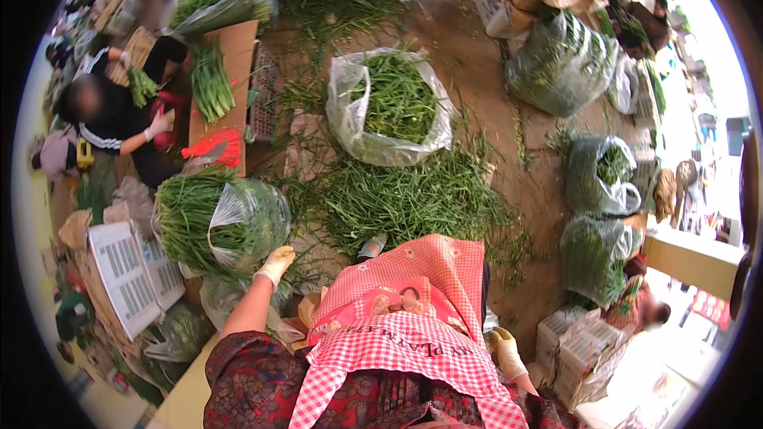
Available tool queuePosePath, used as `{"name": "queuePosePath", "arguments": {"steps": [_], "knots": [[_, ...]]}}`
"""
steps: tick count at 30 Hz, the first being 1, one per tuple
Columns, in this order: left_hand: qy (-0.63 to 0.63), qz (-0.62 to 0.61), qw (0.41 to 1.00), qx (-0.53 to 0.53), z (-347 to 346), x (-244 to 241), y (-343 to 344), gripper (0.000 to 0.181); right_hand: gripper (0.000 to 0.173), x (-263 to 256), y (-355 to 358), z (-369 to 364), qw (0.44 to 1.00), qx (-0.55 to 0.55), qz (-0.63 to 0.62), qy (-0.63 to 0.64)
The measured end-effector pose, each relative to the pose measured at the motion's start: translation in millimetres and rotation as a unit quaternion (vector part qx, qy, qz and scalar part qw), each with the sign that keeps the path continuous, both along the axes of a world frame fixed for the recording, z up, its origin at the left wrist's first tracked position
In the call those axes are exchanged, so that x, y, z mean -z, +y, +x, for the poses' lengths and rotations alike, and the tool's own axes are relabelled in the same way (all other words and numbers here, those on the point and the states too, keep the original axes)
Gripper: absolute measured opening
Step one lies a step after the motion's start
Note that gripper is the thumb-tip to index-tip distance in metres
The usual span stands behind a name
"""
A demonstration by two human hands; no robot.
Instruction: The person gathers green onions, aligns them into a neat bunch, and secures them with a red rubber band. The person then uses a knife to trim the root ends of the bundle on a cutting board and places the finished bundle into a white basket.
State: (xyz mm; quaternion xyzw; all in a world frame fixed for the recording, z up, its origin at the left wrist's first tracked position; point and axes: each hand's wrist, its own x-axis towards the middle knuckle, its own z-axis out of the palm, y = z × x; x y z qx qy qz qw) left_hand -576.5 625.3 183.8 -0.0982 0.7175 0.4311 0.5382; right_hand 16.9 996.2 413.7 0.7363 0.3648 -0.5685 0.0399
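My left hand [278, 263], in a cream glove, is beside the lower edge of a clear plastic bag [253, 220] stuffed with long green leafy stalks [189, 214]. Whether its fingers touch or pinch the plastic is not visible. On the other side, my right hand [505, 350], gloved too, hangs low beside my red checked apron [399, 304]; its fingers are partly turned from view. Loose green leaves [405, 202] lie heaped on the floor in front of my feet. Just beyond them stands an open plastic bag [343, 113] full of cut greens [399, 98].
At the left, a seated person [119, 113] in gloves holds a bunch of stalks by a low board [235, 65] bearing another bunch, a red bag [217, 148] and a knife [208, 154]. Filled bags [563, 65] and stacked cartons [587, 351] line the right.
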Motion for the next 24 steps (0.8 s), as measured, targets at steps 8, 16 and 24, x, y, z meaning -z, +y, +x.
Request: {"name": "queuePosePath", "arguments": {"steps": [8,16,24], "knots": [[-0.013,-0.011,0.983,-0.185,56.7,-78.8,73.6,0.035,0.033,28.3,135.0,-129.6,0.981,-0.153,-0.049,0.111],[-0.030,-0.097,0.916,-0.387,262.7,-127.3,117.9,0.039,0.038,131.9,352.8,-238.4,0.798,-0.594,-0.042,0.099],[-0.015,-0.095,0.981,-0.169,383.4,-120.2,250.3,0.041,0.031,130.7,546.1,-292.5,0.875,-0.467,-0.044,0.118]]}}
